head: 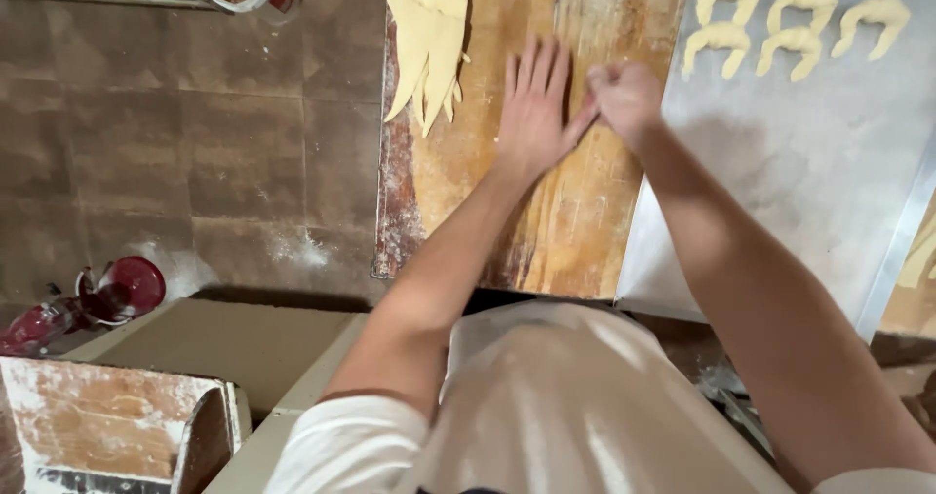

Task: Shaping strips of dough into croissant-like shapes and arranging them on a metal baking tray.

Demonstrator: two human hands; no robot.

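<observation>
You are pressing your flat, open left hand (534, 104) on the board (575, 211); your right hand (624, 94) is blurred, grip unclear. Flour there risks dough slipping.

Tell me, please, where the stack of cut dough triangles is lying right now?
In the head view, the stack of dough triangles lies at the far left end of the floured wooden board, just left of the left hand pressed flat on the board.

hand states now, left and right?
Left hand: open, flat on the wooden board.
Right hand: closed and blurred; cannot tell what it holds.
</observation>
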